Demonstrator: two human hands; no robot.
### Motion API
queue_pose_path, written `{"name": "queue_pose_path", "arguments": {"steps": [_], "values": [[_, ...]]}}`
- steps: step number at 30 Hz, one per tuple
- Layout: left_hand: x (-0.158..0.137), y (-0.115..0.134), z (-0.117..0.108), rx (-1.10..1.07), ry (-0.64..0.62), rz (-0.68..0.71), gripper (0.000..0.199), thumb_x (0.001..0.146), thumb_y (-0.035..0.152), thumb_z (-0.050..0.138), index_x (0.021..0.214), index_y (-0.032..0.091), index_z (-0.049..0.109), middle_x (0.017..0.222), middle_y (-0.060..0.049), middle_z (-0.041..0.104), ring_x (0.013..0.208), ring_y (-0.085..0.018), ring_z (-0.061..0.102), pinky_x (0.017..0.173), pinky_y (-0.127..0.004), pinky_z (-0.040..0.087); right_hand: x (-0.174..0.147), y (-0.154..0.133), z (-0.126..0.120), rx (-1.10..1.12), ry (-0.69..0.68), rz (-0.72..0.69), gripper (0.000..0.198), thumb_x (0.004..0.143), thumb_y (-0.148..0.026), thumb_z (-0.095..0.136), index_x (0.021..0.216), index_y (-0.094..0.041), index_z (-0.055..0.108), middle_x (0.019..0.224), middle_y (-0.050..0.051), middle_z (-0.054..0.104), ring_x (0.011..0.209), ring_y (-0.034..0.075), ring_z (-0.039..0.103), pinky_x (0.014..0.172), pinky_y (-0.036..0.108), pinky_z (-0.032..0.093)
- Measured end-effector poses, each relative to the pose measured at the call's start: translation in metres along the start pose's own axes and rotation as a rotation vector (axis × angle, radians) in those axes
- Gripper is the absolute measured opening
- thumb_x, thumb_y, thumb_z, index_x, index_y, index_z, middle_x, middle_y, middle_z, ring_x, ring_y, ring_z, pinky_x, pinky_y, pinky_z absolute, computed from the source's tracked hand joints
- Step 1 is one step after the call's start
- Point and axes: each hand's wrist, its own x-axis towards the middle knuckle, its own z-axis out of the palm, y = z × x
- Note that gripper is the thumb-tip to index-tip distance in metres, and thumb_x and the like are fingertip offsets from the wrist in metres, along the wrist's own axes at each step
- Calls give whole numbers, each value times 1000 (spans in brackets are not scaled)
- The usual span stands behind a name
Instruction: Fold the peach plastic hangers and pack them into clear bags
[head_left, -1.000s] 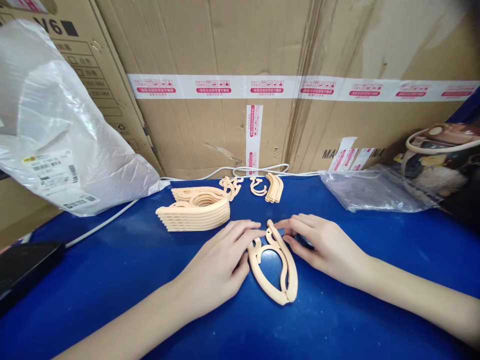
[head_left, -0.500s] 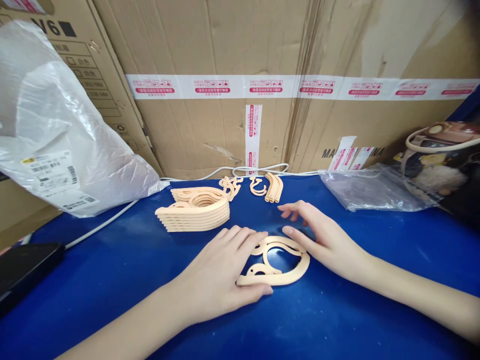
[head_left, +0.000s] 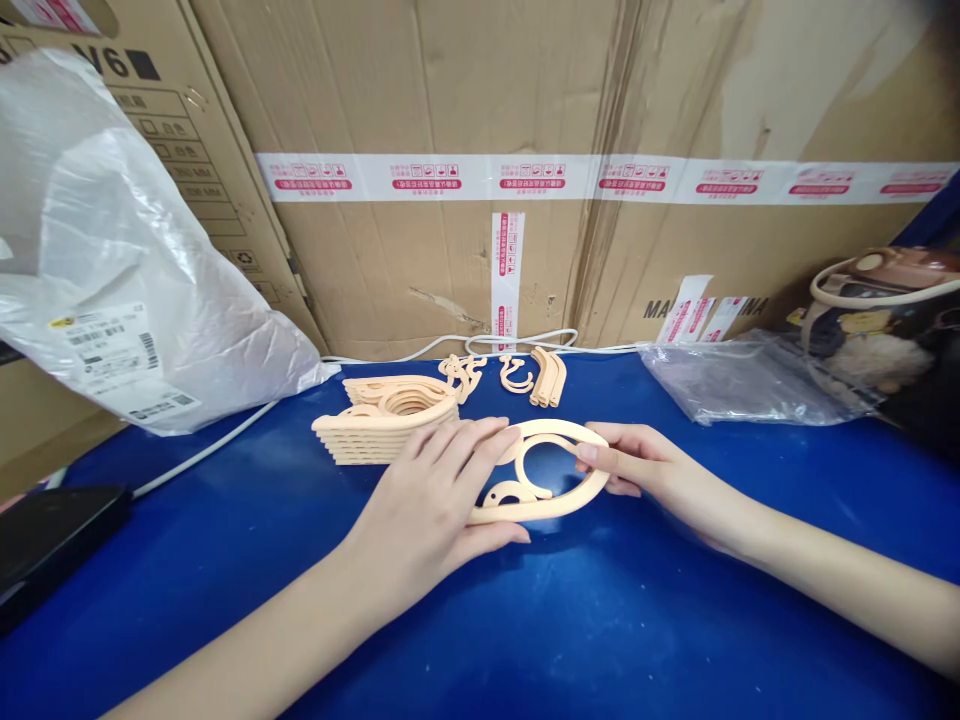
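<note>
Here, far left: a black device (head_left: 52, 540) at the table (head_left: 225, 560) edge, a white bag (head_left: 112, 270) above it, and a white cable (head_left: 202, 452) run along the cartons (head_left: 465, 110) at the back.

Next, a stack (head_left: 386, 425) of peach folded hangers is seen, with loose hooks (head_left: 465, 375) and curved arms (head_left: 547, 377) just behind it.

The left hand (head_left: 431, 505) is laid over the left end of one folded hanger (head_left: 551, 470) — fingers spread on top, thumb under the lower edge, a loose pinch and not a fist. The hanger seems lifted slightly off the blue top, just right of the stack and almost touching it. Its long axis runs left-right, between the two hands.

The right hand (head_left: 645, 470) is closed lightly on the right tip — thumb and fingers pinched on the rim. The stack is nearer to the left hand.

Further right, a clear plastic bag (head_left: 742, 385) lies flat; contents cannot be made out. At the far right, a dark bag (head_left: 885, 320) with a light handle is open; what is in it is unclear.
</note>
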Motion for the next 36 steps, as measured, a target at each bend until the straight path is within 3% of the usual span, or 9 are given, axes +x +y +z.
{"name": "queue_pose_path", "arguments": {"steps": [15, 22, 27, 29, 31, 33, 36], "values": [[0, 5, -1, 51, 54, 33, 71, 80, 65, 56, 126, 12, 48, 124, -17, 59, 113, -30, 57, 95, -45, 44, -4, 1, 5, 47, -9, -24, 34, 85, -49, 60, 76, -15, 59, 60, -6, 34, 54, 8, 27, 49, 24, 20], [0, 12, -4, -4, 47, 14, 60, 85, 53, 59, 126, 11, 47, 124, -16, 59, 112, -29, 57, 93, -43, 48, -8, -3, 10, 42, -61, -26, 34, 85, -48, 61, 78, -15, 60, 58, -6, 34, 53, 8, 29, 50, 24, 21], [7, 8, -23, -43, 76, -23, 58, 84, 43, 65, 129, 12, 45, 126, -14, 57, 118, -28, 53, 102, -43, 43, -3, -2, 3, 17, -4, -106, 56, 94, -60, 29, 82, -16, 61, 64, 0, 49, 58, 12, 43, 54, 26, 34], [14, -5, -39, -109, 75, -98, 61, 82, 43, 67, 131, 16, 43, 128, -11, 56, 120, -26, 52, 102, -41, 43, -1, -1, -3, -130, 3, -175, 56, 96, -58, 25, 90, -17, 62, 75, 4, 59, 67, 15, 52, 63, 29, 42], [22, -24, -56, -181, 54, -210, 64, 81, 48, 66, 134, 21, 42, 128, -7, 57, 116, -25, 56, 97, -39, 47, -1, 0, -7, -392, -28, -277, 44, 95, -53, 37, 100, -19, 64, 95, 7, 65, 87, 19, 58, 80, 35, 46], [26, -46, -70, -227, 29, -306, 62, 79, 52, 66, 130, 23, 47, 126, -5, 60, 113, -25, 59, 96, -39, 48, -3, 0, -9, -662, -97, -385, 35, 93, -48, 48, 113, -23, 63, 118, 8, 61, 110, 23, 54, 97, 42, 40], [22, -75, -79, -227, -70, -446, 66, 75, 57, 66, 130, 23, 49, 129, -4, 59, 115, -28, 58, 96, -43, 48, -6, 3, -8, -907, -184, -472, 45, 91, -50, 51, 129, -26, 55, 141, 10, 47, 131, 28, 39, 106, 49, 33]]}}
